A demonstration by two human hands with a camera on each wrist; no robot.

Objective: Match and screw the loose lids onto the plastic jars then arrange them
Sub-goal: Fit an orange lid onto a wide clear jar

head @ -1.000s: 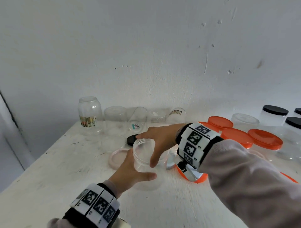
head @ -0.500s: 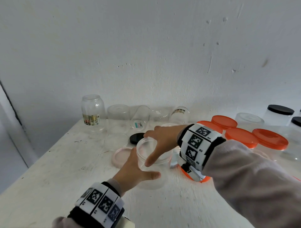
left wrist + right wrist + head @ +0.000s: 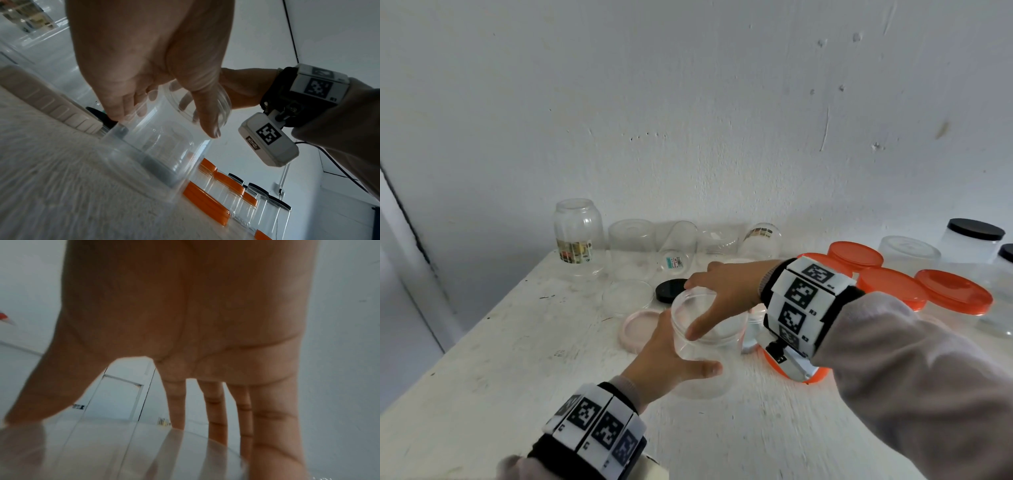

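Observation:
A clear plastic jar (image 3: 702, 356) stands on the white table (image 3: 517, 359) near its middle. My left hand (image 3: 664, 353) wraps round the jar's body, thumb across the front. My right hand (image 3: 717, 298) comes down from above, its thumb and fingers curled round the rim of a clear lid (image 3: 688, 305) sitting on the jar's mouth. In the left wrist view the left hand (image 3: 156, 81) holds the jar (image 3: 160, 146) while the right hand (image 3: 242, 91) grips the lid (image 3: 224, 104). In the right wrist view the fingers (image 3: 216, 410) reach down onto the lid (image 3: 123, 451).
A pink lid (image 3: 638, 329), a black lid (image 3: 671, 289) and a clear lid (image 3: 626, 296) lie left of the jar. An orange lid (image 3: 815, 373) lies under my right wrist. Open clear jars (image 3: 578, 236) line the wall. Orange-lidded jars (image 3: 890, 287) and black-lidded jars (image 3: 974, 236) stand at the right.
Both hands keep their hold on the jar and the lid. The right hand's thumb has shifted slightly round the lid's rim. The jar stays in place.

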